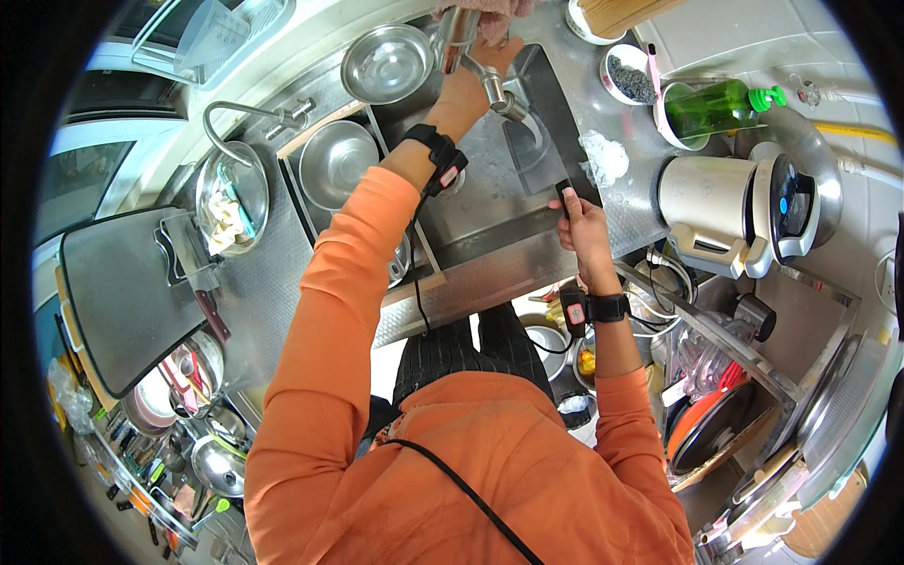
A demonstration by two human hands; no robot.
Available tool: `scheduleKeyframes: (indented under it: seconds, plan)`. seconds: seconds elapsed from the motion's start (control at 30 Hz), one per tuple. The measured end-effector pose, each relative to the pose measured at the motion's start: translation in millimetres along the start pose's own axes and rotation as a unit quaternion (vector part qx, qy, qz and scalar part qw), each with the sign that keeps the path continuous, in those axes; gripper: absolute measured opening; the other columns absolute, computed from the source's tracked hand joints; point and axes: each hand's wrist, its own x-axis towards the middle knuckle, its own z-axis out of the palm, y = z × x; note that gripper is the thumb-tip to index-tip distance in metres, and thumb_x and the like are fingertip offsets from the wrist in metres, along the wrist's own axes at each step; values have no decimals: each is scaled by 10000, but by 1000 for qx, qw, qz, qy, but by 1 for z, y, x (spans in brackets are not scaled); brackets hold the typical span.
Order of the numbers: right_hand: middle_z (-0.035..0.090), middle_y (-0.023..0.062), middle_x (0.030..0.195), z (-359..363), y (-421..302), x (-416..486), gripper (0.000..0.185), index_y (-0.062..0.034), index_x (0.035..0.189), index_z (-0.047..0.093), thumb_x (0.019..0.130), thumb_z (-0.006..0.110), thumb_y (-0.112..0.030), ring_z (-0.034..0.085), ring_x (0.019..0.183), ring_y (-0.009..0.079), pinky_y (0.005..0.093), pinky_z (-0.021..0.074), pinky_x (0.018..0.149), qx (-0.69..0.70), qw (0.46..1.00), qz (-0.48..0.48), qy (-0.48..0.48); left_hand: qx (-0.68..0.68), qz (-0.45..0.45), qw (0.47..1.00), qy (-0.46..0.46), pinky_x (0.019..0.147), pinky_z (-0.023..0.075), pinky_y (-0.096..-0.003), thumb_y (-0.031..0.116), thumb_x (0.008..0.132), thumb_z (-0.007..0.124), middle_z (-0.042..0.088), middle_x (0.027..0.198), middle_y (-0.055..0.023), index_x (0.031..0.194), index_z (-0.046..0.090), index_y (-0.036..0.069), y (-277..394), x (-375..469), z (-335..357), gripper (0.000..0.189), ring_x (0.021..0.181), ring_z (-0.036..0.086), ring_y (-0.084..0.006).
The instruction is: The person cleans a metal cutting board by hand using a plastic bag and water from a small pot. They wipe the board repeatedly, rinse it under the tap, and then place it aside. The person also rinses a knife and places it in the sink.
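My right hand (585, 224) is closed around the black handle (563, 196) of a broad-bladed kitchen knife, apparently a cleaver. Its blade (526, 159) lies over the right basin of the steel sink (470, 205), below the faucet spout (510, 106). Water appears to run from the spout onto the blade. My left hand (477, 78) reaches to the faucet at the back of the sink; its fingers are partly hidden behind the metal fitting, so its grip is unclear. A pink cloth (498, 18) hangs over the faucet's top.
Steel bowls (387, 63) (339, 164) stand behind and left. A glass bowl (233, 198), knife (194, 261) and dark cutting board (134, 296) lie farther left. Crumpled plastic (604, 159), a green pump bottle (713, 109) and a soymilk maker (706, 194) are on the right.
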Motion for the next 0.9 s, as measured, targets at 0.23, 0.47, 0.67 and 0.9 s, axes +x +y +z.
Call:
scheduleKeyframes:
  seconds: [0.23,0.47,0.67,0.9]
  plan:
    - [340,-85,566,-4,-1,-5,410,-31,968,652,1036,541,-419,270,444,31,230,190,409,11,1000,2,-6,-6,-26,993,119,695,488,-480,130,980,521,628,871,-219,1005,569,18,-32,-20,40,124,837,606,-439]
    - [362,-80,581,-8,-7,1,416,-26,1000,657,1035,540,-423,288,447,31,227,198,409,3,1000,-12,3,-67,-81,989,101,740,478,-490,121,959,570,616,938,-234,971,574,-6,-24,-27,18,128,861,591,-444]
    - [375,-74,587,-9,-11,1,419,-18,1008,655,1036,540,-420,294,446,31,230,200,408,3,1000,-16,1,-232,-155,959,48,924,479,-431,-32,848,552,573,1220,-174,1261,599,83,19,-49,-49,432,1103,565,-389]
    - [382,-74,584,0,-9,5,411,-22,1000,660,1034,546,-415,285,439,32,232,195,404,6,1000,-13,1,-620,-117,775,-26,1136,322,-358,-147,749,451,521,1391,-70,1248,610,53,53,-62,-95,560,1295,494,-206]
